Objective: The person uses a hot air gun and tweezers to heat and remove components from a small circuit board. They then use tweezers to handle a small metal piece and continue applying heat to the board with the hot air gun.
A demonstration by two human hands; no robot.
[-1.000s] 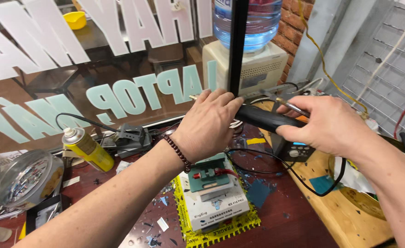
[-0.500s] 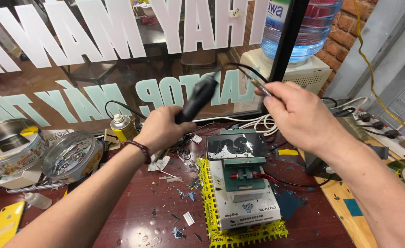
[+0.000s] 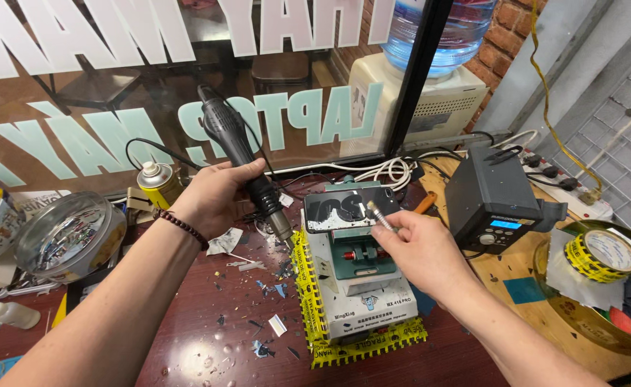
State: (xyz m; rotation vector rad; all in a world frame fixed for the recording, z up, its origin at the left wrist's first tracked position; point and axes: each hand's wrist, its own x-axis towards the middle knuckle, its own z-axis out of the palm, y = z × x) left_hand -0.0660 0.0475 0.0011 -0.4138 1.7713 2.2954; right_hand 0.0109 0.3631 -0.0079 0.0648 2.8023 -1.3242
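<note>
Two hands over the work area. Left hand [image 3: 219, 193] clenched around the black hot-air gun [image 3: 240, 161], grip near the lower part of the handle, body tilted up and to the left, nozzle aimed down toward the left edge of the phone [image 3: 350, 208]. Beaded bracelet [image 3: 181, 226] on the left wrist. Right hand [image 3: 419, 251] pinching a thin metal tool [image 3: 378, 213] between thumb and fingertips, tip resting at or just above the right edge of the phone; contact cannot be confirmed. Phone lying flat, dark back up, on top of the grey screen-separator machine [image 3: 358, 287], above its green clamp plate. Machine seated on a yellow ridged mat [image 3: 362, 345] wrapped with yellow warning tape. Dark red surface [image 3: 215, 337] around the mat littered with glass chips and paper scraps. Left of the gun: yellow spray can [image 3: 156, 183], then a round clear tub [image 3: 68, 233] of small parts. Right of the machine: black rework station [image 3: 491, 204] with a lit blue display, on a wooden board. Further right: roll of yellow tape [image 3: 605, 254]. Behind, beyond the lettered window: water dispenser [image 3: 430, 93] with a blue bottle. White cables [image 3: 387, 170] bundled just behind the phone.
</note>
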